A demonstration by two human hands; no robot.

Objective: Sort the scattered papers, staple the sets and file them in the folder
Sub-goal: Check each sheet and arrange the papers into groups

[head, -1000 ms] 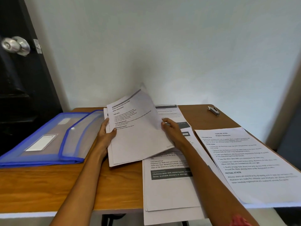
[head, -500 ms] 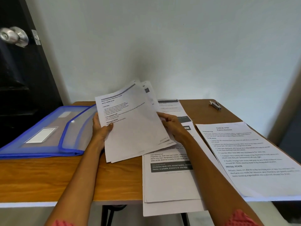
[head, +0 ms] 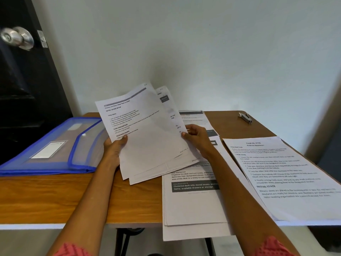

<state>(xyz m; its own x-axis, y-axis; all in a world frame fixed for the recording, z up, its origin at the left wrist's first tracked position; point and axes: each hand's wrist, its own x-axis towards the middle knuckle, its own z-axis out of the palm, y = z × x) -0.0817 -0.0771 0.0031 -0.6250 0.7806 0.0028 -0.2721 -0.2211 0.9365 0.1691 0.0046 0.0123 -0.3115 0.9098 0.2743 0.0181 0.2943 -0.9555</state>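
Both hands hold a fanned set of printed sheets [head: 147, 133] tilted up above the wooden table [head: 60, 196]. My left hand [head: 113, 150] grips the set's left edge, thumb on the top page. My right hand [head: 196, 137] pinches its right edge. A second pile of papers [head: 191, 206] lies under my right forearm and overhangs the table's front edge. Another stack [head: 287, 174] lies at the right. The blue translucent folder [head: 53, 146] lies shut at the left. A small grey stapler [head: 245, 117] sits at the back right.
A dark door with a metal knob [head: 17, 38] stands at the far left. A plain white wall [head: 184, 52] runs behind the table. Bare wood shows between the folder and the front edge. Table legs [head: 123, 241] show below.
The held sheets have risen off the table and tilted upright toward me, and a second sheet now fans out behind the top page. Both hands rose with them.
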